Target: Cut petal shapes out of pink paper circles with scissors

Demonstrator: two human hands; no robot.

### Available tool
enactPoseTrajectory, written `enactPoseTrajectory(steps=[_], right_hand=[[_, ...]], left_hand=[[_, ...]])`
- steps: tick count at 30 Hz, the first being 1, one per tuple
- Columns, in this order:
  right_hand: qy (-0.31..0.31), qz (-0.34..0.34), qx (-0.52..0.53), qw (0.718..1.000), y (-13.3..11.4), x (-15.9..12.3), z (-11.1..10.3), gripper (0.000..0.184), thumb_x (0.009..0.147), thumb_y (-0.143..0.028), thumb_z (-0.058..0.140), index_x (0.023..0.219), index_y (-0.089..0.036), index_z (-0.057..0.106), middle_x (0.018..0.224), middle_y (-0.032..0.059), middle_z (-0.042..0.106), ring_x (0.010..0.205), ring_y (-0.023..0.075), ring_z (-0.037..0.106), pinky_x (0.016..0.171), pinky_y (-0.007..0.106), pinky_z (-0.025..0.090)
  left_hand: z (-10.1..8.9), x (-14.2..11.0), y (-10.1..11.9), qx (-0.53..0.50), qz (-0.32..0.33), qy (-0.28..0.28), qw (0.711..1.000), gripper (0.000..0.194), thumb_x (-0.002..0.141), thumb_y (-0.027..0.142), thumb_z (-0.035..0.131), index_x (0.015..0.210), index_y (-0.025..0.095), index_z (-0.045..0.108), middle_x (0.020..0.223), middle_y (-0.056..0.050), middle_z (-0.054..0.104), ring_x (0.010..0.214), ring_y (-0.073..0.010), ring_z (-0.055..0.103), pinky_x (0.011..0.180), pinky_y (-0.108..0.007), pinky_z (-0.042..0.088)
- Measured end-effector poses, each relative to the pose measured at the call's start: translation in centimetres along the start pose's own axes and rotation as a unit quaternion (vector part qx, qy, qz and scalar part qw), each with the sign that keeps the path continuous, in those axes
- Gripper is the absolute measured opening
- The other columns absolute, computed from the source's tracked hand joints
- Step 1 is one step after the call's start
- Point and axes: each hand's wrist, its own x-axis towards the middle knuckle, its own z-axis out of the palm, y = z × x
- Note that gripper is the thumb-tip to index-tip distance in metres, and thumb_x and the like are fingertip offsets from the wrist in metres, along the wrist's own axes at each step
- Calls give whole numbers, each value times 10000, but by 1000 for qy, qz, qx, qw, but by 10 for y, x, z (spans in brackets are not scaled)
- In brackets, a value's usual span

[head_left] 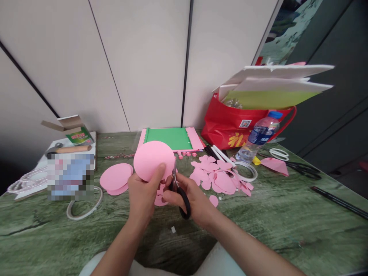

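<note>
My left hand (143,193) pinches a pink paper circle (153,159) between thumb and fingers, holding it up above the table. In my right hand (192,197) is a pair of scissors (185,207) with black handles, its blades upright at the circle's right edge. Whether the blades are cutting into the paper I cannot tell. Below my hands lies another pink paper piece (161,200), partly covered. To the left rest stacked pink circles (116,178). On the right is a heap of pink paper flower shapes (207,168).
A green sheet (168,138) on pink paper lies at the back. Behind the heap stand a red bag (221,126) and a water bottle (258,134). Tape rolls lie at right (249,176) and left (97,203). Black-handled scissors (304,168) and a dark pen (339,201) sit far right.
</note>
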Motion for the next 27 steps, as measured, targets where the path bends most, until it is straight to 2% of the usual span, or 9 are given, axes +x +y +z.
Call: enactPoseTrajectory(steps=[7, 14, 19, 23, 27], right_hand=[[-26, -2, -25, 999, 2, -1, -1, 434, 551, -456, 757, 739, -179, 480, 678, -35, 459, 593, 90, 378, 555, 226, 319], [-16, -9, -4, 1000, -1, -1, 0, 429, 554, -448, 759, 737, -177, 480, 666, -40, 453, 588, 86, 378, 544, 218, 312], [-11, -19, -17, 1000, -2, -2, 1, 407, 574, -446, 747, 717, -178, 476, 654, -40, 458, 579, 85, 374, 543, 218, 320], [-4, -23, -23, 999, -2, -2, 1, 401, 591, -462, 729, 725, -181, 475, 679, -30, 478, 585, 88, 387, 548, 222, 327], [2, -24, -14, 1000, -1, -3, 3, 411, 573, -461, 740, 714, -185, 469, 653, -38, 462, 576, 89, 383, 542, 220, 331]], left_hand=[[-1, 0, -2, 12, 23, 21, 999, 242, 602, 341, 713, 633, 108, 657, 518, -21, 624, 481, -126, 541, 423, -214, 422], [1, -2, 2, 29, 19, 34, 999, 280, 584, 328, 724, 736, 98, 676, 692, -77, 700, 599, -172, 622, 463, -220, 459], [1, -3, 3, 31, 26, 29, 999, 284, 591, 321, 720, 769, 105, 677, 745, -86, 710, 655, -190, 643, 506, -231, 484], [3, -4, 6, 35, 28, 37, 998, 292, 586, 327, 716, 760, 97, 666, 746, -100, 705, 661, -207, 648, 512, -249, 497], [4, -7, 12, 57, 25, 44, 997, 255, 572, 327, 716, 658, 106, 623, 753, -114, 695, 684, -220, 649, 519, -258, 507]])
